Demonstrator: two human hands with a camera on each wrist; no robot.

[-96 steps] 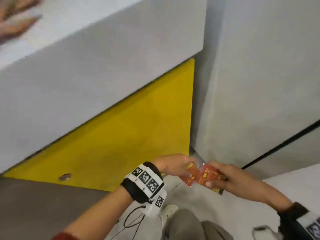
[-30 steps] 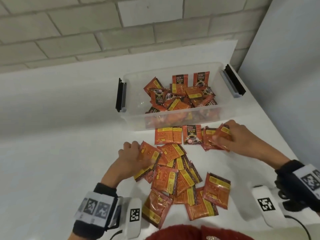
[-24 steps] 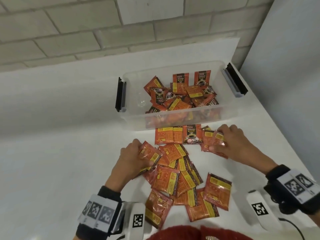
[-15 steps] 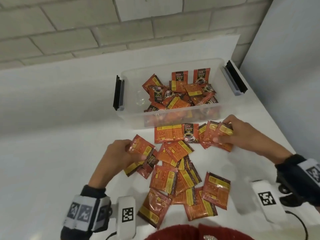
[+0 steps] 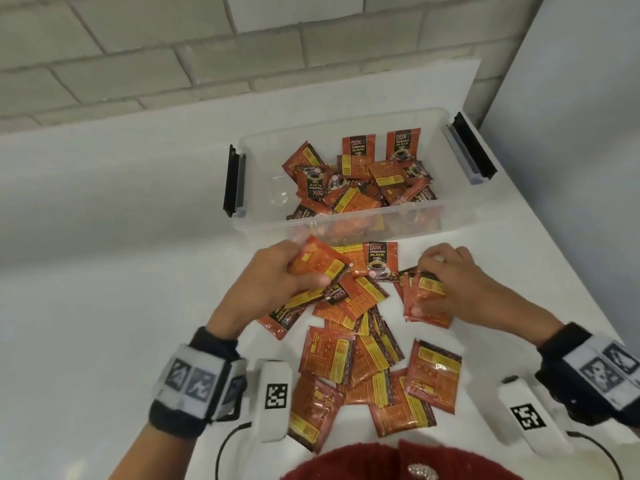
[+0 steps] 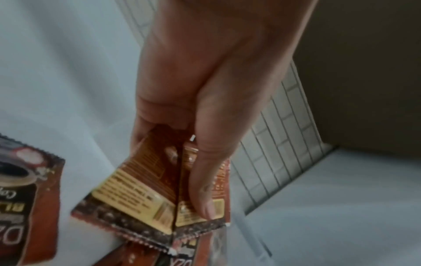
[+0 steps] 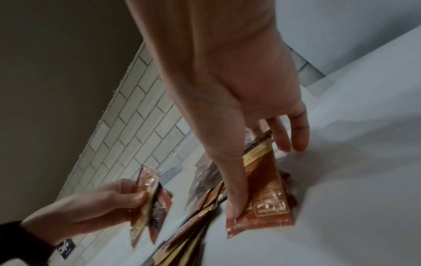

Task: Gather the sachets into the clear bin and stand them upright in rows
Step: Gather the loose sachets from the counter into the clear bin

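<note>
Sachets: orange-red coffee packets in three lots, a loose heap (image 5: pixel 363 355) on the white table, a jumble (image 5: pixel 363 183) inside the clear bin, and small bunches in each hand.
Clear bin: stands on the table (image 5: pixel 104 271) beyond the heap, near the brick wall (image 5: pixel 138 64); its front wall (image 5: pixel 460 220) is just beyond both hands, with a black latch (image 5: pixel 231 183) on the left end and another (image 5: pixel 476 150) on the right.
Sachets in bin: most lie flat or tilted over one another; two (image 5: pixel 381 147) stand upright against the far wall.
Left hand: the left hand (image 5: pixel 273 285) is raised a little over the heap, thumb and curled fingers pinching a fanned bunch of sachets (image 6: pixel 159 189); the thumb lies along the front one.
Right hand: the right hand (image 5: pixel 460 282) is down on the table to the right of the heap, thumb pressed on a small stack of sachets (image 7: pixel 266 194) with the fingers curled over its far edge, gripping it.
Heap: overlapping packets, mostly yellow-label side up, one (image 5: pixel 379 261) showing the printed cup, just in front of the bin.
Wrists: both carry black bands with white marker blocks (image 5: pixel 273 396).
</note>
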